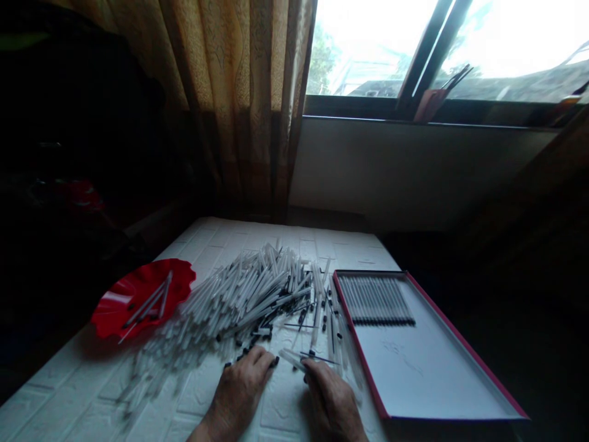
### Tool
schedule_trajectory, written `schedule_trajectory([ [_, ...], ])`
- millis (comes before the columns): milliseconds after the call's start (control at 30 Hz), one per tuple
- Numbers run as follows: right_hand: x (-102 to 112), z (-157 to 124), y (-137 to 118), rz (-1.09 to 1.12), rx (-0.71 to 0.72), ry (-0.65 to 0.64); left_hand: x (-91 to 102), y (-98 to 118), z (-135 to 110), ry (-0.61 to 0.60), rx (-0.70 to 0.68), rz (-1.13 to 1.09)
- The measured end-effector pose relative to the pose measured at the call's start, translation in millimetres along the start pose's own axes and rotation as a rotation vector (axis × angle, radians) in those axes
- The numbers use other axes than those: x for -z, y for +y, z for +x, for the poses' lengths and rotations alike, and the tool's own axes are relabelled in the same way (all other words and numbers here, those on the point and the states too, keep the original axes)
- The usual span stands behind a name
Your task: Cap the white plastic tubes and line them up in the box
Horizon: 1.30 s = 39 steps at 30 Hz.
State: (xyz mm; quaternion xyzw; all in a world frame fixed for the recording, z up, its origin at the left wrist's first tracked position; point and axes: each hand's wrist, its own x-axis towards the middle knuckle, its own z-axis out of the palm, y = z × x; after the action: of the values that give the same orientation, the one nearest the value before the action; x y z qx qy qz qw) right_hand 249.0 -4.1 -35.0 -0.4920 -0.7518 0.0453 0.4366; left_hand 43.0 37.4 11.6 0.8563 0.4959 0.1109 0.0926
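Observation:
A large loose heap of thin white plastic tubes (239, 304), many with black tips, covers the middle of the white brick-patterned table top (216, 252). Small black pieces (257, 341) lie scattered along its near edge. My left hand (239, 393) rests at the front of the heap, its fingertips against a small black piece (275, 362); whether it grips that piece is hard to see. My right hand (329, 399) is shut on a few white tubes (292, 360), and a thin black rod (319, 358) lies across them.
A shallow white tray with a red rim (426, 350) stands to the right, holding a neat row of black-tipped tubes (375, 299). A red plate (142, 298) with several tubes sits at the left. A curtain and window lie beyond the table.

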Motion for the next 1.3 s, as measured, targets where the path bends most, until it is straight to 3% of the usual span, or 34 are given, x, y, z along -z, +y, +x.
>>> schedule_trajectory([
  [167, 6, 5, -4, -0.021, 0.030, 0.007, 2.6, -9, -11, 0.182, 0.018, -0.417],
  [367, 8, 11, -18, 0.031, 0.008, -0.075, -0.5, -18, -30, 0.261, 0.476, -1.076],
  [500, -8, 12, -32, 0.085, -0.024, -0.107, 1.2, -19, -34, 0.268, 0.669, -1.336],
  [667, -25, 9, -39, 0.029, 0.008, -0.056, 7.1, -15, -35, 0.190, 0.741, -1.389],
  [800, -23, 7, -39, -0.017, 0.020, -0.113, 8.4, -11, -35, 0.140, 0.726, -1.347],
  [1100, -15, 9, -39, -0.070, 0.080, -0.203, 7.6, -7, -37, 0.152, 0.728, -1.353],
  [1300, -18, 7, -40, -0.064, 0.034, -0.179, 6.8, -7, -36, 0.171, 0.730, -1.346],
])
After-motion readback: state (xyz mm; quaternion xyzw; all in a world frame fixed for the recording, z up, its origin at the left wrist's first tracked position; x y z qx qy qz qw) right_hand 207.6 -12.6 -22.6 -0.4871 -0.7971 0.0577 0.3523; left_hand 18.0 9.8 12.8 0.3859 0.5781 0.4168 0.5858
